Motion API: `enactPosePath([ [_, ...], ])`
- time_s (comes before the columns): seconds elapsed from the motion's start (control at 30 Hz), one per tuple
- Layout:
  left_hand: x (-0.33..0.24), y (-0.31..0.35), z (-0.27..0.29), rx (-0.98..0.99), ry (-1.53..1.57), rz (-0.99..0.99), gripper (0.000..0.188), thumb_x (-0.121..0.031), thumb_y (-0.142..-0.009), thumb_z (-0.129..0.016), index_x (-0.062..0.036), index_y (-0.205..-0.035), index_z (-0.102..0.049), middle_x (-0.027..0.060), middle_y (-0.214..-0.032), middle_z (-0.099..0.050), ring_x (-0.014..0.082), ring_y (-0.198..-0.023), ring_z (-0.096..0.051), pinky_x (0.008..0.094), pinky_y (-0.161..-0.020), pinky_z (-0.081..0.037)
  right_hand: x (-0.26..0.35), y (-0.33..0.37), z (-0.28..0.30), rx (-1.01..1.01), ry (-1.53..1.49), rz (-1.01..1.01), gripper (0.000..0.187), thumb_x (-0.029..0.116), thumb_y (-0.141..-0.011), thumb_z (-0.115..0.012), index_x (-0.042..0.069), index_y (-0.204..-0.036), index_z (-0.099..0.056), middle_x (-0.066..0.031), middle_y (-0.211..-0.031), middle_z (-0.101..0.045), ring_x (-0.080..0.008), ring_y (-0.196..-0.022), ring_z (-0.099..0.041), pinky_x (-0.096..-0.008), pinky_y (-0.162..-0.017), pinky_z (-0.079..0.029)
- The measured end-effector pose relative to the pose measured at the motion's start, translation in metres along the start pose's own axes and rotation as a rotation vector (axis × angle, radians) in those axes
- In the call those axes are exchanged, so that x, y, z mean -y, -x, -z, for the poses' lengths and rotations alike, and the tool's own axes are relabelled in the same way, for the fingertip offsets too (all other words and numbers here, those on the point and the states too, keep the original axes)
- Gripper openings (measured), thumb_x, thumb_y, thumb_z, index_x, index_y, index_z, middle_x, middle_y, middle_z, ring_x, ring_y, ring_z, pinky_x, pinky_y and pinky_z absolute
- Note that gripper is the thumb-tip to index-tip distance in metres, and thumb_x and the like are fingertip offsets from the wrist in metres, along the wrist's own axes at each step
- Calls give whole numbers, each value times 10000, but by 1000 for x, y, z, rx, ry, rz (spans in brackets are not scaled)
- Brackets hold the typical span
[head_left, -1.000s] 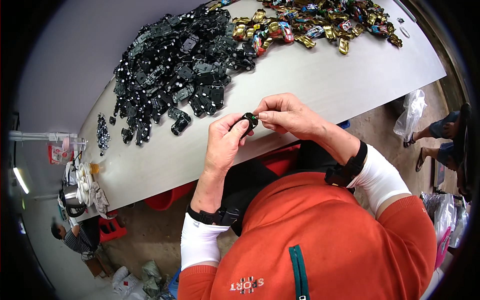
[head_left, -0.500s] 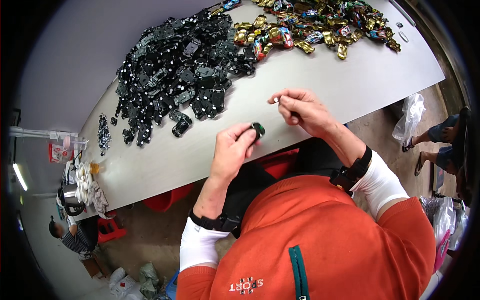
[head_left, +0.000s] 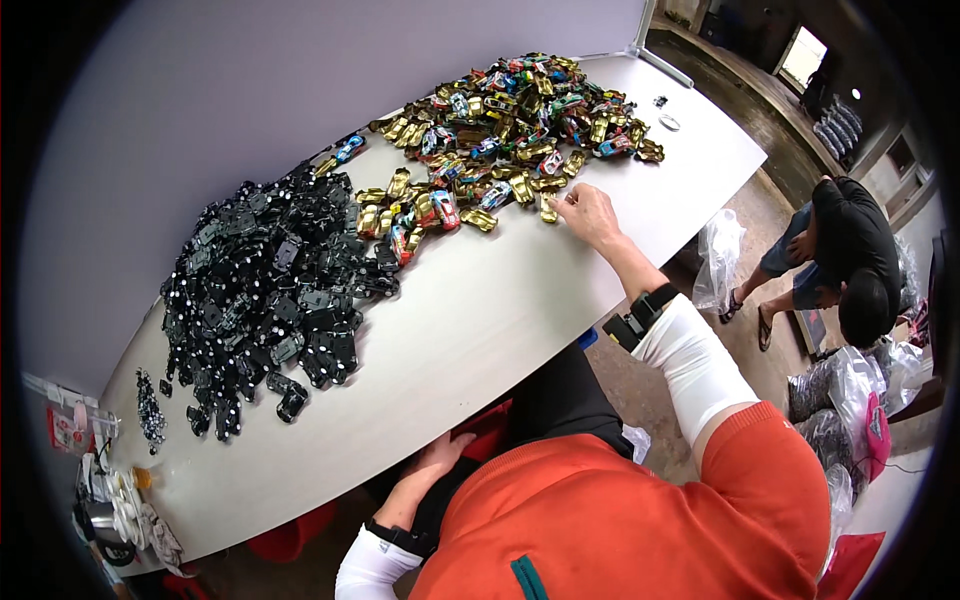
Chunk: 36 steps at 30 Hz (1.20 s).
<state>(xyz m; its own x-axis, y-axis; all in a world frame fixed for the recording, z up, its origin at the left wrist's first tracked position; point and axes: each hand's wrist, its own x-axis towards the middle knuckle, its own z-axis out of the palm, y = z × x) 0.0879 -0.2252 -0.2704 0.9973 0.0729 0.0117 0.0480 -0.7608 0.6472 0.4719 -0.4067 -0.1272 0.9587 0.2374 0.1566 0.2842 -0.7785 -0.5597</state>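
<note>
My right hand reaches to the front of the pile of colourful toy car bodies. Its thumb and fingers close on the near end of a gold toy car body, which lies on the table. Low at the table's front edge, by my lap, is my left hand. A finger and thumb show stretched apart there, and no object is visible in it; the rest is partly hidden by the edge. Black toy car chassis lie heaped on the left half of the table.
Small black-and-silver parts sit in a little pile at the far left. Under the front edge are red plastic shapes. Beyond the right edge, a person in black bends over near clear plastic bags.
My right hand has gone out to the gold body; the small white piece in it no longer shows. My left hand has dropped to the table edge, its dark green-marked piece out of sight. The view turned right.
</note>
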Motion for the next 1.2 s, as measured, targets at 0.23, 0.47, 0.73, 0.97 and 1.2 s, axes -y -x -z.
enactPosePath([
  [0.23, -90, 49, 105, 230, 365, 262, 388, -151, -795, -674, 28, -1123, -574, 190, -960, -623, 291, -827, -630, 340, -729, -512, 8, -19, -28, 41, -15, 133, 362, 303, -694, -690, -31, -791, -587, -218, -796, -631, -348, -772, -620, -413, -700, -480],
  [0.47, -54, 40, 168, -449, -39, 86, 247, 14, -733, -658, 35, -976, -617, 116, -741, -594, 191, -582, -574, 286, -525, -450, 56, 62, -37, -129, 17, 687, 182, 52, -790, -629, 55, -951, -545, -142, -815, -598, -332, -684, -604, -408, -577, -476],
  [0.73, 15, 43, 210, -780, -423, 468, 309, -55, -663, -727, 9, -944, -614, 128, -890, -578, 311, -829, -562, 382, -729, -464, 91, 115, -53, 180, 16, 1018, 284, 110, -785, -652, 121, -1060, -581, -93, -876, -543, -303, -662, -594, -384, -572, -493],
  [0.97, 27, 41, 213, -684, -505, 418, 343, -58, -624, -757, 3, -940, -638, 117, -895, -589, 294, -890, -528, 381, -807, -449, 97, 107, -47, 166, -59, 903, 332, 112, -774, -671, 87, -1093, -582, -117, -870, -544, -302, -717, -586, -376, -624, -486],
  [1.2, -45, 16, 183, -766, 102, 88, 325, 42, -634, -699, -9, -946, -622, 40, -854, -558, 87, -578, -499, 213, -482, -400, 145, 152, -33, 863, -706, 190, 228, 181, -892, -574, -15, -993, -633, -23, -743, -626, -67, -562, -476, -220, -506, -407],
])
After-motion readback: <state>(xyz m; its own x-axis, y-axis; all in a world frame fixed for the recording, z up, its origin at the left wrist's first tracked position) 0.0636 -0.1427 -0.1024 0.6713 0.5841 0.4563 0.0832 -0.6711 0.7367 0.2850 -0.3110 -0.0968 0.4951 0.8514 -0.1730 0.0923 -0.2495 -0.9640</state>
